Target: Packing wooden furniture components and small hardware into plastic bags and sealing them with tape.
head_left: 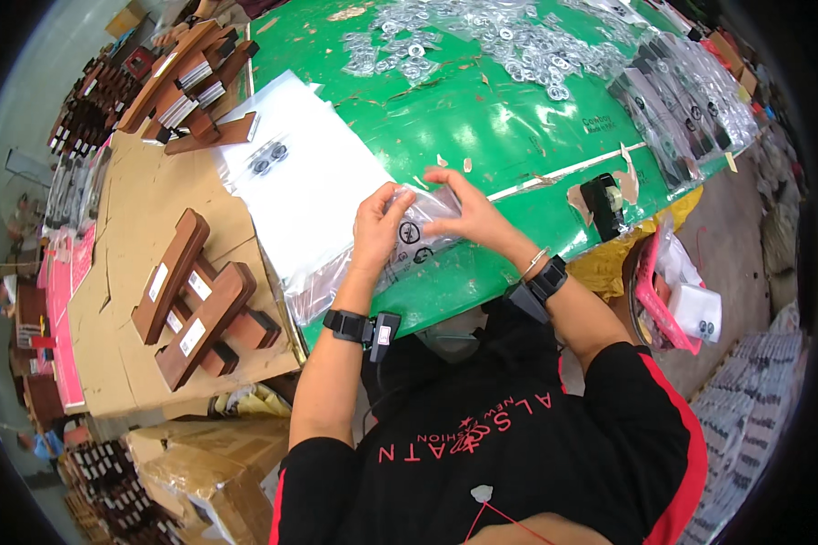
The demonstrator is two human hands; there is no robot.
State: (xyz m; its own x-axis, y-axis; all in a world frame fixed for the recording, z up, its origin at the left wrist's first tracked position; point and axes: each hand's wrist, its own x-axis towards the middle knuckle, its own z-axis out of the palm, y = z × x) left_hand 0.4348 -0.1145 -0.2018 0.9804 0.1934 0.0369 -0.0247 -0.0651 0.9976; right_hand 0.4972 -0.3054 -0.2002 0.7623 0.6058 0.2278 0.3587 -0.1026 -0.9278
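Both hands work at a clear plastic bag (415,243) with black printed symbols, located at the centre of the frame. Left hand (376,229): thumb and forefinger tips close together at the bag's upper part; whether film is pinched between them cannot be told. Right hand (473,216): thumb and forefinger spread apart, forefinger directed toward the upper left, thumb over the bag.

Left forearm: rises almost vertically from the lower centre, with a black wrist device (348,324). Right forearm: slants up and leftward from the lower right, with a second black strap (548,279) and a bracelet (535,262).

Beneath the bag: green tabletop (482,118). Adjacent, upper left of centre: white plastic sheets (323,154). Left of frame: brown wooden pieces (195,313) stacked crosswise on cardboard (123,300). Right of centre: black tape dispenser (602,205). Top: small clear packets (518,50) of rings.
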